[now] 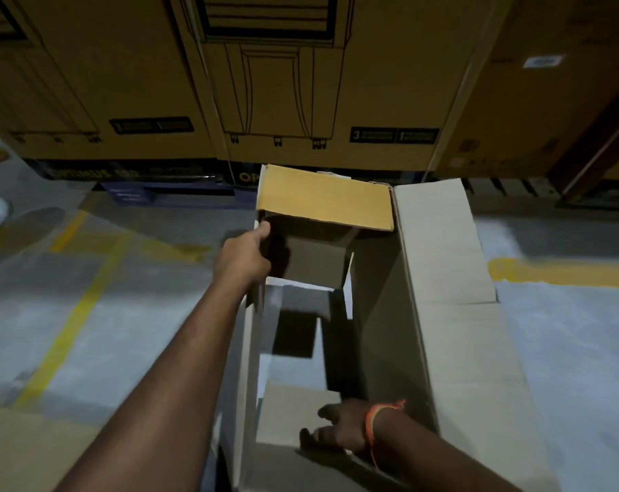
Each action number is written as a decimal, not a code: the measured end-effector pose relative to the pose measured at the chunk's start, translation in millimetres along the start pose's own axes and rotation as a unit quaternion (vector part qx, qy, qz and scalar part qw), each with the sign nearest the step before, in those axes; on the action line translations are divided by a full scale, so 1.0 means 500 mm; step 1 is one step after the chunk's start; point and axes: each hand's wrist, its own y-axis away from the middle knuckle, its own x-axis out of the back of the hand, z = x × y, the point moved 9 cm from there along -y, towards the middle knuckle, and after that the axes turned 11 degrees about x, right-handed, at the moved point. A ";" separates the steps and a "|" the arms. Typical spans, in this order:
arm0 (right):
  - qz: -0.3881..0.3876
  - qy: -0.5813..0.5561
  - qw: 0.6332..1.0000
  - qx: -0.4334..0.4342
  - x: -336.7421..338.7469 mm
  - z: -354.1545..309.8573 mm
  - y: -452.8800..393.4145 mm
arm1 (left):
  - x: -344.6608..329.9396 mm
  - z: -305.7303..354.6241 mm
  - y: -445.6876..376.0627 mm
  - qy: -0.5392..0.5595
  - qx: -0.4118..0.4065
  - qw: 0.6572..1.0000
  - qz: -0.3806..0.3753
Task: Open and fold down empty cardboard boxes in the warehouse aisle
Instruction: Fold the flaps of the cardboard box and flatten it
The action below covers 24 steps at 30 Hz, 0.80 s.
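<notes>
A long empty cardboard box stands open on the aisle floor in front of me, with bare floor showing through its open bottom. A brighter yellow-brown flap leans over its far end. My left hand grips the left wall's top edge near the far corner; its fingers are hidden inside the box. My right hand, with an orange thread at the wrist, reaches inside the near end and presses a low inner flap, fingers spread. The wide right wall leans outward.
Large printed cartons stand stacked on dark pallets along the far side of the aisle. Yellow lines cross the grey concrete floor on the left and right. A flat piece of cardboard lies at the lower left.
</notes>
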 end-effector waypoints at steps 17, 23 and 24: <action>0.508 -0.045 0.857 -0.069 0.180 0.189 0.367 | -0.066 -0.304 0.330 0.233 0.284 0.924 -0.103; 0.530 -0.272 0.781 -0.187 0.109 0.326 0.456 | -0.119 -0.293 0.514 0.280 0.379 0.832 -0.292; 0.535 -0.308 0.770 -0.162 0.107 0.328 0.453 | -0.138 -0.286 0.522 0.286 0.359 0.830 -0.317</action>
